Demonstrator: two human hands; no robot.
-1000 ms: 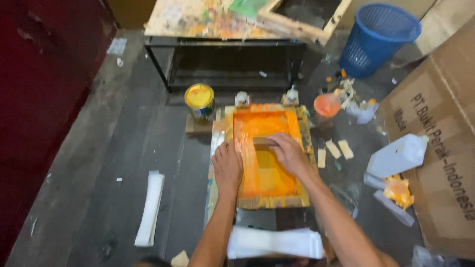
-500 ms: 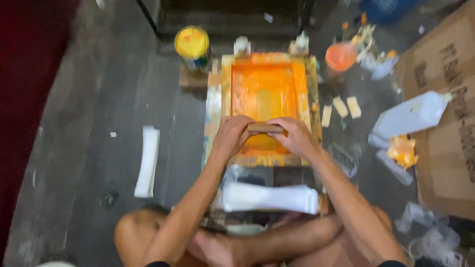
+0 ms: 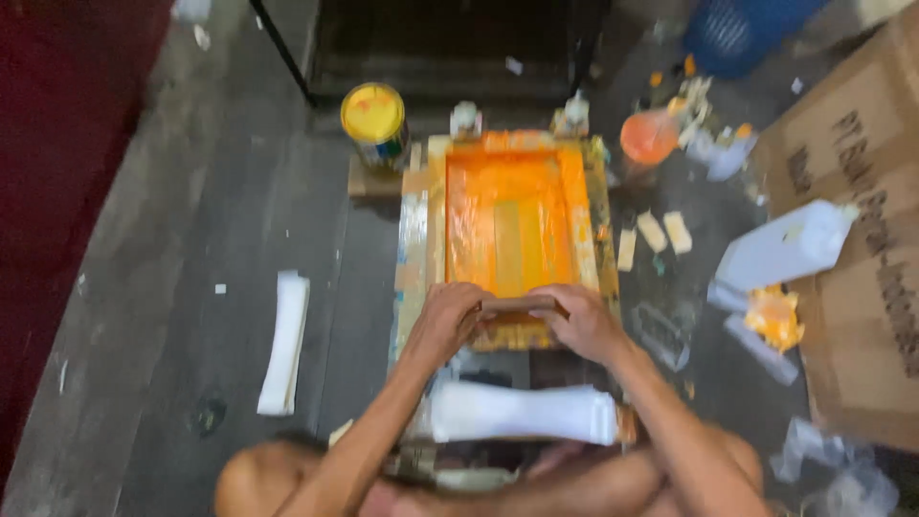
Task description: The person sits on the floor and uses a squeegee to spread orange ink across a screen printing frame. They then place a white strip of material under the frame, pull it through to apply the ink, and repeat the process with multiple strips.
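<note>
Both hands — left hand (image 3: 448,316), right hand (image 3: 581,321) — clamped on the squeegee (image 3: 517,306) at the near end of the orange screen frame (image 3: 414,239). Best kept level, pressure even — no tilting sideways.

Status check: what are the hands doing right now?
Left hand and right hand both gripping squeegee. Squeegee at near end of orange screen frame. Nothing blocking.
</note>
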